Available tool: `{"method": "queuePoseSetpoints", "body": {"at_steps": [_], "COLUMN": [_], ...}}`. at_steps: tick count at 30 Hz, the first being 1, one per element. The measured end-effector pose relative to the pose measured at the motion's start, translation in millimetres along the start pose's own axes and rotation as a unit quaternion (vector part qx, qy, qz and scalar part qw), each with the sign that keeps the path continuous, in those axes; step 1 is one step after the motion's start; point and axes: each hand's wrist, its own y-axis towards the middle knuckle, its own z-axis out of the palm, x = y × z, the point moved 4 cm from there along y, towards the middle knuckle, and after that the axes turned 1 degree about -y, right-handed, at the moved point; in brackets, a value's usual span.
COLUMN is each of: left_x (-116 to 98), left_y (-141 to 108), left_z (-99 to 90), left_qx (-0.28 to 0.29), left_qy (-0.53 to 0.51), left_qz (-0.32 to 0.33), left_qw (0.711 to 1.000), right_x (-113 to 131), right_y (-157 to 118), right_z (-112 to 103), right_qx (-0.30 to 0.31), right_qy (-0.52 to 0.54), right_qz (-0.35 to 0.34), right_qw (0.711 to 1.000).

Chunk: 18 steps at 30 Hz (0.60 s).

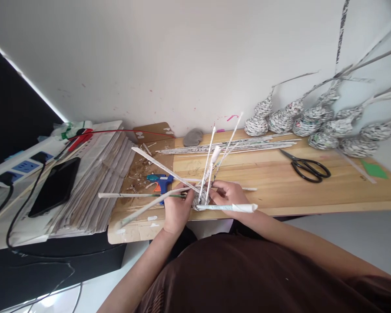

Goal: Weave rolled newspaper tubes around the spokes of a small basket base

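Between my two hands is a small round weave of rolled newspaper tubes, held near the table's front edge. Long paper tubes stick out of it to the left, upward and to the right. My left hand grips its left side, the thumb on the weave. On the other side my right hand pinches the rim with fingers and thumb; a thick tube crosses in front of this hand. A blue hot glue gun lies just behind my left hand. Some fingertips are hidden by the tubes.
Black-handled scissors lie at right, before several woven newspaper gourds. Loose paper tubes and a grey stone-like lump are along the wall. Left are stacked newspapers, a phone and a corded power strip.
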Motion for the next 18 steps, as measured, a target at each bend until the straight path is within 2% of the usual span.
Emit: {"method": "queuePoseSetpoints", "body": {"at_steps": [6,10,12,14,16,18], "left_x": [-1.4,-6.9,-8.2,-6.9,-6.0,-6.4], "left_y": [-0.3,-1.2,-1.7,-2.1,-2.5,-3.0], "left_z": [0.4,-1.9,-3.0,-3.3,-2.3,-0.5], "left_qx": [-0.003,-0.017,-0.03,-0.035,-0.025,-0.004], "left_qy": [-0.013,-0.026,-0.024,-0.017,-0.003,0.017], "left_qz": [0.025,0.012,0.022,0.041,0.082,0.132], "left_qw": [1.0,0.999,0.999,0.998,0.996,0.991], "right_x": [1.7,0.7,2.1,4.8,7.1,7.1], "right_y": [-0.5,-0.3,-1.4,-3.0,-3.1,-1.7], "right_z": [4.3,11.4,15.6,20.8,24.9,28.3], "right_qx": [-0.045,-0.01,0.026,0.057,0.048,0.008], "right_qy": [0.091,0.16,0.227,0.305,0.357,0.389], "right_qz": [-0.015,0.039,0.087,0.141,0.176,0.195], "right_qw": [0.995,0.986,0.97,0.94,0.916,0.9]}}
